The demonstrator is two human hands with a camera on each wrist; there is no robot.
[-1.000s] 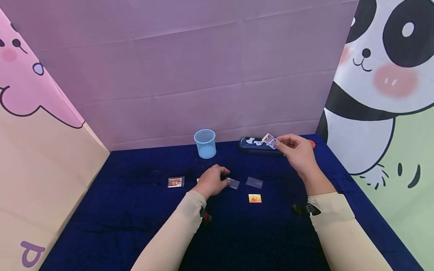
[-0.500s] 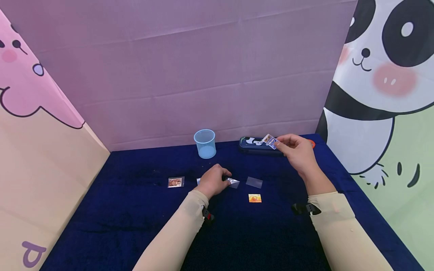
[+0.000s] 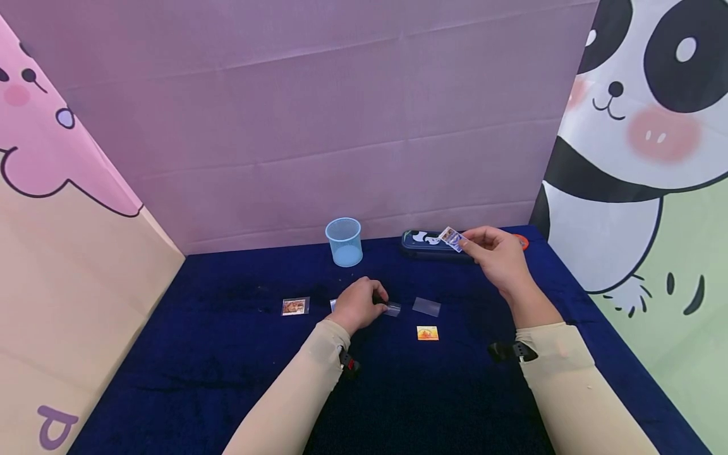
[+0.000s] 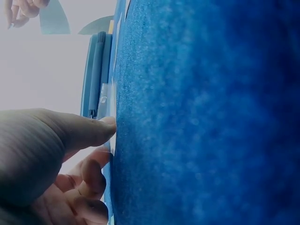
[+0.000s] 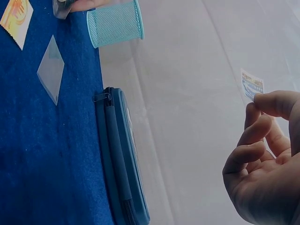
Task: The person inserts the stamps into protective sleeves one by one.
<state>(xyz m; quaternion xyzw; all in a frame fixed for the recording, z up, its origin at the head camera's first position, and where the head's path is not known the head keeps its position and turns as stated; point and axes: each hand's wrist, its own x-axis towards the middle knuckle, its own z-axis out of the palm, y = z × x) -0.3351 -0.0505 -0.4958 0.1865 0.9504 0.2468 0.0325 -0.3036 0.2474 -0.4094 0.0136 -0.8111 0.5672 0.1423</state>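
My left hand (image 3: 359,304) is low over the blue cloth, pinching the edge of a small clear plastic sleeve (image 3: 392,309) between thumb and finger. In the left wrist view the thumb (image 4: 89,131) covers part of that sleeve (image 4: 107,93). Raised at the right, my right hand (image 3: 500,258) pinches a small blue-and-white stamp (image 3: 452,239) by one corner. A second clear sleeve (image 3: 426,307) lies flat between the hands, with a yellow-orange stamp (image 3: 428,333) just in front of it. Farther left lies a sleeved brown stamp (image 3: 294,306). Another pale piece is mostly hidden behind my left hand.
A light blue mesh cup (image 3: 344,242) stands at the back of the table. Right of it lies a dark blue zipped case (image 3: 423,245) with a panda print, partly behind the right hand. Something orange (image 3: 522,241) shows beyond that hand. Printed cloth walls enclose the table.
The left hand has shifted slightly right, and the sleeve in its fingers has tilted, then lowered. The right hand holds its stamp almost still.
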